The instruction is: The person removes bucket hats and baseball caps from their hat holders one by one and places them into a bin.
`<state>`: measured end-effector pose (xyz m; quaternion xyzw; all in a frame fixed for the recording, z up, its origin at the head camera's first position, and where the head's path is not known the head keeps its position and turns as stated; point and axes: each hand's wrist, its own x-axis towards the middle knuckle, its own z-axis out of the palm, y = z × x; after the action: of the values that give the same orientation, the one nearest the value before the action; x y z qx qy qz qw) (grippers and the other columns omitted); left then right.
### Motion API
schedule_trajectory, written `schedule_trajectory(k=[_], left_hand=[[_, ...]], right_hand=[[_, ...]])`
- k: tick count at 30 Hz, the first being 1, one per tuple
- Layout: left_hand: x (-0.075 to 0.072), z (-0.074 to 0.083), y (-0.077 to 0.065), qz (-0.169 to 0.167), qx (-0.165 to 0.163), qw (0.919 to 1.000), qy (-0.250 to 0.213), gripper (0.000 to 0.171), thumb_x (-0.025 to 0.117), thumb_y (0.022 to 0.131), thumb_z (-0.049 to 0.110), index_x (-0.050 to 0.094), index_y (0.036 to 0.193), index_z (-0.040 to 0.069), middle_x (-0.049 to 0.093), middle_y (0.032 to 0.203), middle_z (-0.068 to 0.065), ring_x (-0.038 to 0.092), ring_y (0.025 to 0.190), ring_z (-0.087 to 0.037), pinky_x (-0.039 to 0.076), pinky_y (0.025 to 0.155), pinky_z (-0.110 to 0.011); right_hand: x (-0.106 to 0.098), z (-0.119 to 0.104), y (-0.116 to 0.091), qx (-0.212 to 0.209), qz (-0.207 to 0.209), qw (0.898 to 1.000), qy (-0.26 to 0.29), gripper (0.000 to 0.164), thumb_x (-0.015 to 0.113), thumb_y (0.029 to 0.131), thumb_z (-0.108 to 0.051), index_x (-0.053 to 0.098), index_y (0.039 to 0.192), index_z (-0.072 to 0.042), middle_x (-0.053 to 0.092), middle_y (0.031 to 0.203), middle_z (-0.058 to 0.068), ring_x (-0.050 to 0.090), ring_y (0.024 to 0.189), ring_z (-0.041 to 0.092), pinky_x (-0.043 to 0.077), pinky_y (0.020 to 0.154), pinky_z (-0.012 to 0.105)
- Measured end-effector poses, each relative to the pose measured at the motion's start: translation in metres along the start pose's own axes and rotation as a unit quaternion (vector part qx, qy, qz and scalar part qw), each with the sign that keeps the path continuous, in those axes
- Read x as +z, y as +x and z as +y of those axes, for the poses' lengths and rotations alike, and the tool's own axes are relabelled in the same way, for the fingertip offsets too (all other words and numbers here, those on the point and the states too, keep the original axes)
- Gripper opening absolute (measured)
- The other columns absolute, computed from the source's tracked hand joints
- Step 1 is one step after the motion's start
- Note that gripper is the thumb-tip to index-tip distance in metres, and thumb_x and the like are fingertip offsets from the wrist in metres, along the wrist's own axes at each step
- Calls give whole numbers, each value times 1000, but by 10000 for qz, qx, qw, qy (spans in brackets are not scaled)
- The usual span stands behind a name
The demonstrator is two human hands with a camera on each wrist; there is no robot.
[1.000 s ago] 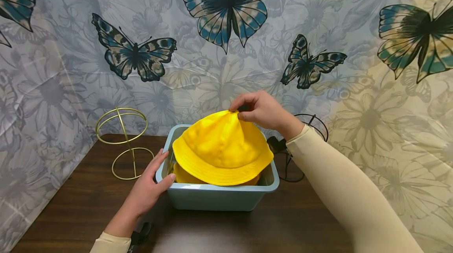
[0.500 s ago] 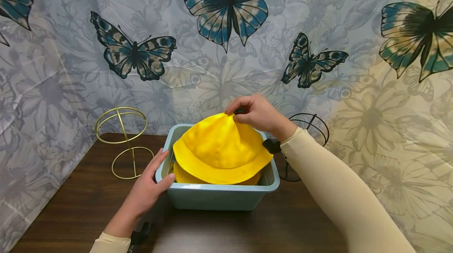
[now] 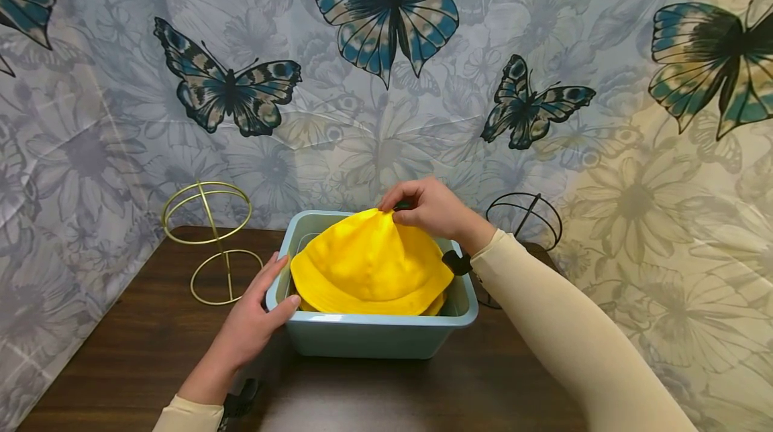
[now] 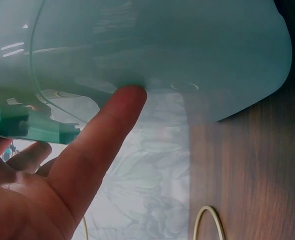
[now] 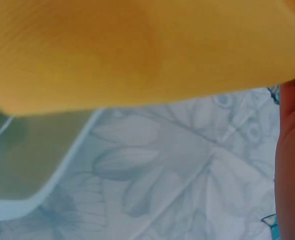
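My right hand [image 3: 431, 209] pinches a yellow bucket hat [image 3: 368, 261] at the top of its crown. The hat's brim sits within the opening of a light blue plastic bin [image 3: 362, 338], with more yellow fabric [image 3: 436, 304] showing just beneath it. In the right wrist view the hat [image 5: 137, 50] fills the upper part, with a finger at the right edge. At the bin's left side rests my left hand [image 3: 247, 321], fingers along the rim and thumb at the front corner. The left wrist view has a straight digit touching the bin's outer wall [image 4: 162, 50].
A gold wire stand [image 3: 225, 251] with rings is at the left on the dark wooden table [image 3: 133, 351]. A black wire stand [image 3: 531, 214] is partly hidden behind my right arm. Behind the table hangs a butterfly-patterned cloth [image 3: 386, 130].
My right hand has moved down and slightly left, lowering the bucket hat deeper into the bin. The left hand stays at the rim.
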<state>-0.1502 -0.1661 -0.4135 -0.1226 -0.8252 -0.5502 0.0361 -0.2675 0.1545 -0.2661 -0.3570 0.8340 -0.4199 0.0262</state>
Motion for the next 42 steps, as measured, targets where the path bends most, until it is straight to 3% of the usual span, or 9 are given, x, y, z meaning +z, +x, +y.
schedule_trajectory(k=[17,21,27,35,38,42], left_hand=[[0,2,1,-11,-37,10000,51,69,64,97,33,33,157,16,13,165,-6,13,147,-42,21,105,-72],[0,2,1,-16,-37,10000,39,69,64,97,33,33,157,16,13,165,-6,14,147,-42,23,105,-72],[1,3,1,-33,-56,10000,0,69,64,97,33,33,157,17,12,165,-6,13,147,-42,23,105,-71],[1,3,1,-34,-79,10000,40,69,63,97,33,33,157,17,13,165,-6,13,147,-41,21,105,-72],[1,4,1,-30,-113,9999,35,69,63,97,34,33,157,18,12,165,-6,13,147,-41,22,105,-72],[1,4,0,-23,-121,9999,28,69,64,97,33,33,157,17,12,165,-6,13,147,-41,23,105,-71]], right_hand=[[6,22,-16,151,30,9998,-96,15,68,88,4,75,95,-7,70,107,4,64,99,21,56,77,34],[4,22,-18,215,5,9997,143,21,69,88,3,74,106,-6,68,113,6,65,101,22,56,81,36],[-1,15,-23,569,-33,9972,491,39,75,89,-7,66,127,-9,60,132,6,58,120,28,53,90,41],[-9,12,-44,1028,-279,9940,-245,55,72,94,-19,50,144,-11,48,146,7,51,129,30,46,99,48],[-10,11,-64,1141,-124,9886,-971,62,69,96,-30,44,149,-12,44,149,8,46,132,32,40,104,53],[-7,11,-103,1291,361,9796,-1494,68,67,96,-38,39,153,-13,40,151,10,41,135,35,36,105,58]])
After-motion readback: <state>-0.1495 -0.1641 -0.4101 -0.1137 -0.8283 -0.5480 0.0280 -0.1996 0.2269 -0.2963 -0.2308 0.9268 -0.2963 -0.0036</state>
